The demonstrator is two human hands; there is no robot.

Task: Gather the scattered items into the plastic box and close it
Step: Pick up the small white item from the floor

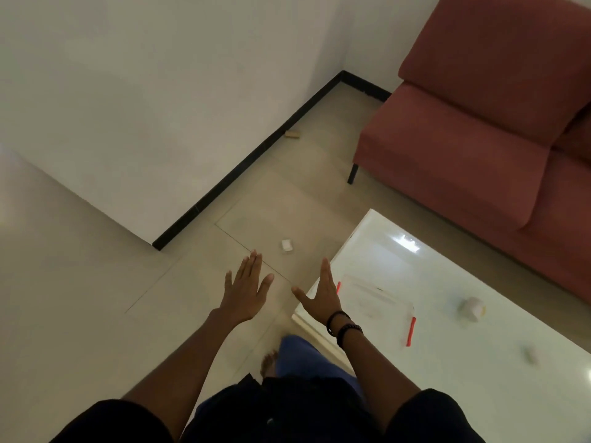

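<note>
- Our fingers (252,263) on the left hand (244,290) are spread apart and straight, palm down, holding nothing; it hovers over the floor (96,298).
- The right hand (323,297) is just as empty, its fingers extended and close together with the thumb splayed out to the left. It hangs over the near corner of the white worktop (479,362). Two dark bracelets (343,327) circle that wrist.
- Just beyond our fingertips, a small white item (287,244) lies on the floor, apart from both hands. It looks light and rigid, so we judge a simple pinch across its short sides will lift it.
- Beside the right hand, the plastic box (375,303) sits on the worktop. It is clear and shallow, with red clips (410,331) at its two ends. Whether its lid is on, we cannot tell. It looks thin-walled and somewhat flexible, so we would hold it by the rim near the clips rather than squeeze the middle.
- Further right on the worktop stand a pale rounded item (471,310) and a smaller whitish piece (531,355), both well apart from the box. The glossy top looks slippery, so small things may slide when nudged.
- Far off, against the black skirting by the wall, lies a tan block (292,134), near the red sofa (479,123).
- We judge the gathering has barely begun, since every item we can see lies outside the box.
</note>
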